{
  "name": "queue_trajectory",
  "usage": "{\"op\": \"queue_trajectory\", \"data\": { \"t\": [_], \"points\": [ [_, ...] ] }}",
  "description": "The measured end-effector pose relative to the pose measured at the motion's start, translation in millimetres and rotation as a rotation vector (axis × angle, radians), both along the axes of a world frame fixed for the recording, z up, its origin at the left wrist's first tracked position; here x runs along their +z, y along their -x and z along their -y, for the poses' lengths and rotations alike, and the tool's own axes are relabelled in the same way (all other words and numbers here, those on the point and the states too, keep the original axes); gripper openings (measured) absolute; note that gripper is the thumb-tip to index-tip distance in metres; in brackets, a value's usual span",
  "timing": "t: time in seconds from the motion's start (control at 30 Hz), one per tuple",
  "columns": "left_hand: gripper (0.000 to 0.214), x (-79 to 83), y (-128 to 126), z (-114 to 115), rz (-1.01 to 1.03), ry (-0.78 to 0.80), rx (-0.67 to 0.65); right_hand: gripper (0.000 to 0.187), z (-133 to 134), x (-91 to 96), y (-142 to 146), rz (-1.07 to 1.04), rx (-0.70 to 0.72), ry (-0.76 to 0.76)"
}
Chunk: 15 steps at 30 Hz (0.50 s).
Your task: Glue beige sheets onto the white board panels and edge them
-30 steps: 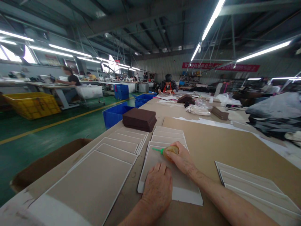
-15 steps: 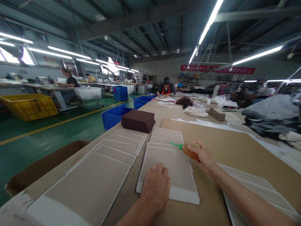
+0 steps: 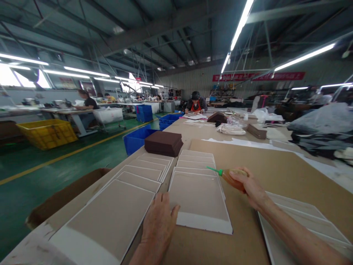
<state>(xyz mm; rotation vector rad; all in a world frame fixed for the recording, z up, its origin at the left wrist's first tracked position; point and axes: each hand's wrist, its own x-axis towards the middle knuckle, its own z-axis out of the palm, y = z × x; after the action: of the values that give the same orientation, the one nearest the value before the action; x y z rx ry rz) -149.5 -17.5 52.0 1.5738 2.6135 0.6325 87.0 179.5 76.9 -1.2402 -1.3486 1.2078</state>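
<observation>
Right of centre, a bottle [image 3: 227, 176] is clamped by the right hand's fingers [image 3: 239, 175], slanted long axis and nozzle [image 3: 214, 169] pointed left; lower centre, the left hand [image 3: 158, 224] is spread, thumb apart.

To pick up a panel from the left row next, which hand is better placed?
Probably the left hand: it lies beside the nearest left-row panel and seems empty, while the right hand, farther off, grips the bottle.

table [image 3: 190, 130]: left panels [image 3: 107, 206] | middle panels [image 3: 195, 195] | right panels [image 3: 303, 209] | stack [image 3: 162, 141]: behind left panels

Green floor [image 3: 104, 158], bright tube lights [image 3: 242, 24]
</observation>
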Motion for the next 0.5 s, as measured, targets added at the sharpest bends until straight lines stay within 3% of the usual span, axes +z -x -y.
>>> {"op": "queue_trajectory", "data": {
  "t": [0.3,0.5],
  "points": [
    [0.048,-13.2,35,7,0.362,-0.06,0.059,0.057,1,0.9,3,-0.012,0.017,-0.001],
    [0.063,-10.0,38,10,0.547,-0.203,0.127,0.058,-1,-2.2,1,-0.023,0.02,-0.009]
  ]
}}
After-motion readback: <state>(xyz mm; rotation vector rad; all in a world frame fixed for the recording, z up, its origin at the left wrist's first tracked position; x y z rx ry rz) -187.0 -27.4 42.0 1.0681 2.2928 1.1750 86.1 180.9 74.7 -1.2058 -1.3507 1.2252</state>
